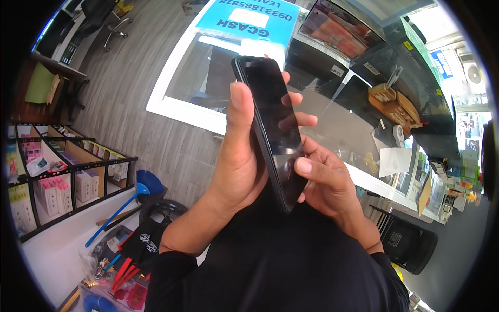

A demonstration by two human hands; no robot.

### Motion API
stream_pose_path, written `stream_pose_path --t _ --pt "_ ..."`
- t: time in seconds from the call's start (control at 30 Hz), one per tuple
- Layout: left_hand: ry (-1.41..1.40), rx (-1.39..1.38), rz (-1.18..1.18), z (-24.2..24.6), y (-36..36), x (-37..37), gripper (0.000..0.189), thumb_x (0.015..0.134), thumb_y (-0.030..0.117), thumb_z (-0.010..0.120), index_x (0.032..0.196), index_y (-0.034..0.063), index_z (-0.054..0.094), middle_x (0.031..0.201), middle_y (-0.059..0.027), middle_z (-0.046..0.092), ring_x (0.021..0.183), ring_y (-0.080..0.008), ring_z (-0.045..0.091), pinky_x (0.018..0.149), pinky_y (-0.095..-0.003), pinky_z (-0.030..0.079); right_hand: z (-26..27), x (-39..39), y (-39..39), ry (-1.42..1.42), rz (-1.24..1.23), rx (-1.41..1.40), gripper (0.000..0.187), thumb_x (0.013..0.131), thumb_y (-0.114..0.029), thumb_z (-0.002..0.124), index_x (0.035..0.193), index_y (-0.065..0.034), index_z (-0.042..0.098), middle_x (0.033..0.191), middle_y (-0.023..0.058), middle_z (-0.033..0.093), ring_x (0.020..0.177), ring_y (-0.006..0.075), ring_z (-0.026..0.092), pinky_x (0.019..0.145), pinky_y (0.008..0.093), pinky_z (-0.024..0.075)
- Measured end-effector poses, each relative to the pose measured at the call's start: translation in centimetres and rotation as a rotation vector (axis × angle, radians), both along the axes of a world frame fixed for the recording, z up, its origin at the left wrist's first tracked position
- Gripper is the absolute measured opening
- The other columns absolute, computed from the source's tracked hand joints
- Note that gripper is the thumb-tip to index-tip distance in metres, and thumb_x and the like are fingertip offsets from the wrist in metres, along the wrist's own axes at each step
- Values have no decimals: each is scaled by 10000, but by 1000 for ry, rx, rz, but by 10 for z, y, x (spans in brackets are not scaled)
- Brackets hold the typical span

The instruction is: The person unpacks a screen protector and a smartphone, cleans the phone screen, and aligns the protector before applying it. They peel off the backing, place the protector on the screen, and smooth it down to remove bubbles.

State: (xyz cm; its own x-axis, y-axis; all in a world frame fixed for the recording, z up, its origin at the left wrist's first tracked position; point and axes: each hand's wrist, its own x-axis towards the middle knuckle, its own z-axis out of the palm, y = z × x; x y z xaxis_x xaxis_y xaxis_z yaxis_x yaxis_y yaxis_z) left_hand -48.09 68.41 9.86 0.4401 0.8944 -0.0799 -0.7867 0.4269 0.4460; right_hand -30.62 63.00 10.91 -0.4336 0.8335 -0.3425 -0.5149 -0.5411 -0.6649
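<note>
A black smartphone (269, 105) is held up in front of my chest, tilted, with its dark, glossy screen showing reflections. My left hand (237, 163) grips it around the back, the thumb along one long edge and fingertips showing past the other. At the phone's lower end is my right hand (331, 179); its thumb lies on the screen near the bottom corner and its fingers curl beside and behind the edge. The phone's back is hidden from me.
Beyond the phone stands a white-framed glass counter (187, 113) with a blue sign (249, 23) bearing writing. A wooden desk organizer (395, 109) and a white paper (394, 162) are at right. Shelves of boxes (74, 175), a blue broom (117, 210) and a black chair (409, 241) stand around me.
</note>
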Motion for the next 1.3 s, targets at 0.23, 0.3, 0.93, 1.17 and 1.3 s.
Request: stream_pose_path --t 0.23,0.3,0.93,1.17,1.3 --pt "424 369 185 -6 -3 1 1182 984 759 685 1740 -17 212 1564 -155 527 1442 -272 571 1238 -430 432 -4 -10 4 -752 -69 549 1128 828 -335 1002 1689 -1 354 1668 227 458 1592 340 419 1309 470 323" --pt "491 424 180 -11 1 -6 1192 967 745 721 1740 -14 224 1584 -157 521 1459 -265 555 1246 -427 418 -3 -1 9 -832 -41 533 1093 819 -359 992 1665 -11 396 1603 238 511 1532 374 496 1269 472 387" --pt "1910 1127 346 -61 72 -2 766 945 436 816 1561 85 527 1669 -206 474 1596 -449 375 1287 -613 275 -26 118 48 -1629 -94 718 937 844 -376 937 1593 -8 510 1336 221 552 1267 405 546 1113 469 477" --pt "2062 1087 240 -49 87 -48 599 973 304 782 1493 78 588 1652 -182 508 1601 -442 368 1318 -617 230 -47 129 36 -1571 -209 856 1002 854 -368 937 1671 -62 442 1539 228 532 1402 412 491 1225 492 418" --pt "1725 1315 193 -38 90 -24 595 982 310 804 1494 84 606 1588 -160 579 1598 -427 376 1308 -581 256 -45 131 37 -1544 -171 882 980 867 -384 911 1667 -56 451 1565 216 566 1400 411 492 1209 523 390"
